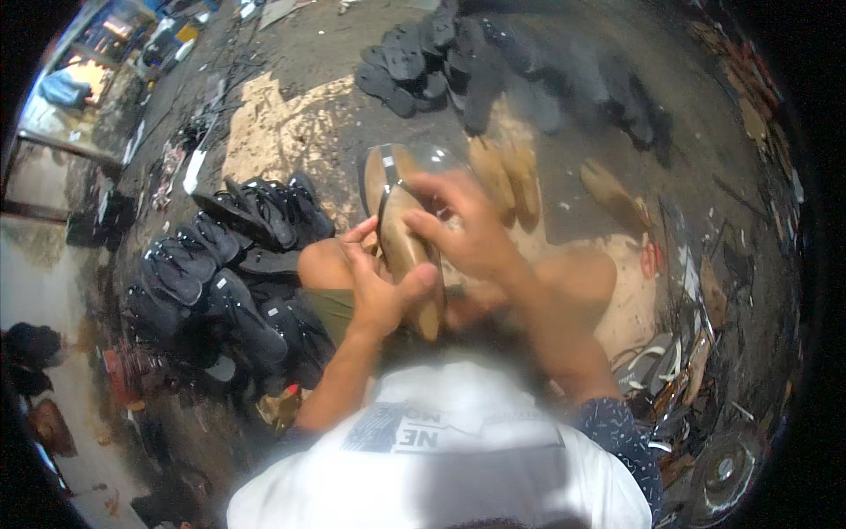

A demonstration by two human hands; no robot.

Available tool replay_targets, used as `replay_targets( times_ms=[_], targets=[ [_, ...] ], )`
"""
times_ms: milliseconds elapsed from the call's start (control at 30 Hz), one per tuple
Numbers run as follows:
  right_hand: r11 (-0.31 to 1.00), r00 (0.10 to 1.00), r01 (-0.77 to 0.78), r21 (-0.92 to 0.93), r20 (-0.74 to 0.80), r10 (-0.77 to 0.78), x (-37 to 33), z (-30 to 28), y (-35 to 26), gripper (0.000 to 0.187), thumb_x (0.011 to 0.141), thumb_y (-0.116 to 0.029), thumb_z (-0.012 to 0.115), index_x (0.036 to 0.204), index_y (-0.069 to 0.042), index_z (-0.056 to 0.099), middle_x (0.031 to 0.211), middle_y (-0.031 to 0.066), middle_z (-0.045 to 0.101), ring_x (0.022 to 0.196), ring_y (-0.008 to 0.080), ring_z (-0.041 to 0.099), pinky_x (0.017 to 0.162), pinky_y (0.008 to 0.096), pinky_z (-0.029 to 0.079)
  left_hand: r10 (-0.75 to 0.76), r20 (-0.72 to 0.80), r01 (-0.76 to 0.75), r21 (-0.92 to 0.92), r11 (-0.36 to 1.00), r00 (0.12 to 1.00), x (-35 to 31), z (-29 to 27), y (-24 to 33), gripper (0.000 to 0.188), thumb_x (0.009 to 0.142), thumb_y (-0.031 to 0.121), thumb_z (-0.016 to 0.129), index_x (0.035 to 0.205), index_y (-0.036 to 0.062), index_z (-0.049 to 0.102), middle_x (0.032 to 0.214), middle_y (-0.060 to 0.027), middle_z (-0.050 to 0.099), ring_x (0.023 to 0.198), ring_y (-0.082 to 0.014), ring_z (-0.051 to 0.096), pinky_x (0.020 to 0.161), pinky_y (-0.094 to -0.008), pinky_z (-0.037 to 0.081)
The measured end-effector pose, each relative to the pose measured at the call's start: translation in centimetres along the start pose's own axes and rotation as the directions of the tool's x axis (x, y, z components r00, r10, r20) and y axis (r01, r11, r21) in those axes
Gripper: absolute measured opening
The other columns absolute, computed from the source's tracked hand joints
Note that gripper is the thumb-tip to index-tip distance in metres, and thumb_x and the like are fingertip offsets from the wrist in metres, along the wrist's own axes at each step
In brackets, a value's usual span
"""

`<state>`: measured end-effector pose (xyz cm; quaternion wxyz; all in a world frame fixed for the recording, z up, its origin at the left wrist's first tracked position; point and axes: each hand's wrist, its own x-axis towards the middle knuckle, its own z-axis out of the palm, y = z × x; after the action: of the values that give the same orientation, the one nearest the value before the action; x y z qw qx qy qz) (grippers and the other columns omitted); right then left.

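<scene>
the shoe last (407,247) is a glossy brownish tan, its strap (397,189) black. paired lasts (522,181) beside it are a yellower tan. the sandals (251,313) at left are black with small white patches; the upper heap of footwear (401,57) is charcoal. the cardboard (273,132) is pale tan, blotched dark. the shirt (493,472) is white with grey print, the sleeve (619,445) navy flecked white, the shorts (333,316) olive, the scissor handles (650,261) red.

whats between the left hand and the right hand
The tan foot form lies between the left hand and the right hand, as the head view shows.
</scene>
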<state>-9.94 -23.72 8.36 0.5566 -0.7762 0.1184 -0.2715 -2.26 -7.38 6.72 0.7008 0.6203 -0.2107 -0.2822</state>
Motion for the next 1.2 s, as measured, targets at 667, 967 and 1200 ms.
replay_targets(
  times_ms=[667,967,1200],
  targets=[
    [0.329,0.905,-0.425,0.844,0.395,0.155,-4.4,2.4,0.7,0.081,0.096,-0.034,0.063,0.156,0.004,0.025,0.146,0.0210,0.048,0.134,0.0345,0.051,0.112,0.0425,0.044,-0.018,0.162,0.109,-0.573,0.812,0.987,4.6,-1.6,2.7,0.073,0.101,0.040,0.048,0.157,-0.0023,0.029,0.154,-0.0220,0.043,0.138,-0.0315,0.049,0.118,-0.0462,0.037],
    [0.625,0.942,-0.335,0.705,0.229,0.247,-3.3,1.8,1.9,0.077,0.097,-0.022,0.066,0.154,0.006,0.022,0.137,0.0174,0.051,0.123,0.0214,0.055,0.106,0.0360,0.046,-0.004,0.159,0.025,-0.131,0.991,0.987,3.0,0.0,1.5,0.067,0.099,0.017,0.063,0.154,-0.0001,0.029,0.138,-0.0150,0.056,0.122,-0.0236,0.060,0.103,-0.0351,0.050],
    [0.811,0.963,-0.261,0.523,0.082,0.257,-1.4,2.7,2.0,0.065,0.098,-0.026,0.066,0.146,0.003,0.034,0.132,0.0141,0.052,0.122,0.0197,0.052,0.105,0.0345,0.045,-0.039,0.163,0.003,0.212,0.977,0.986,2.7,-1.4,1.2,0.084,0.099,0.023,0.067,0.159,-0.0075,0.016,0.152,-0.0236,0.045,0.138,-0.0306,0.047,0.114,-0.0387,0.039]
  ],
)
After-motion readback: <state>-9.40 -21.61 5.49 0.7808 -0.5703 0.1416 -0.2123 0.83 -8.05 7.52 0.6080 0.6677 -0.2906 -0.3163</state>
